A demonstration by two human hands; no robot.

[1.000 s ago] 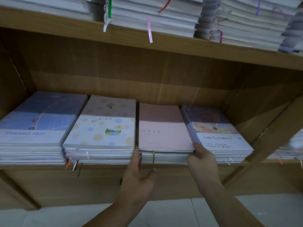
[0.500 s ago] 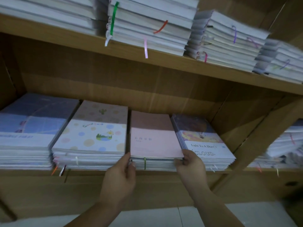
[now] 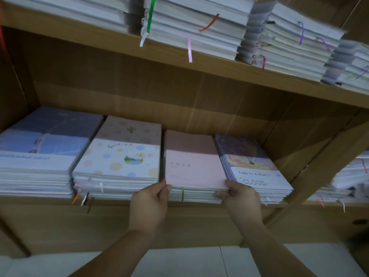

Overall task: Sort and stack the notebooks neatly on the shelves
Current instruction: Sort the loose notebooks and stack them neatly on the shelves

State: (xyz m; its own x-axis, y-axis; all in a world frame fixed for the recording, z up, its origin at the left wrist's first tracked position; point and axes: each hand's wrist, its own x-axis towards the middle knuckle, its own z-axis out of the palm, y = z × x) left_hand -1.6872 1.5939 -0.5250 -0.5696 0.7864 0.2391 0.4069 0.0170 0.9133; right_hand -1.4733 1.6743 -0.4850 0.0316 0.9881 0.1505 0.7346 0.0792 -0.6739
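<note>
While pink stack (image 3: pixel 194 168) sits dead ahead on lower shelf (image 3: pixel 50 200), long axis running back, left hand (image 3: pixel 149 206) pinches near-left corner, right hand (image 3: pixel 240 198) near-right; both equally close

Pale tiled floor (image 3: pixel 179 260) along the near edge, one grout line (image 3: pixel 223 262) running near to far. Wooden upright (image 3: pixel 327 156) slants on the right. Dark hole (image 3: pixel 359 222) in the wood panel (image 3: pixel 60 226), far right, low. Edges of view blurred.
</note>
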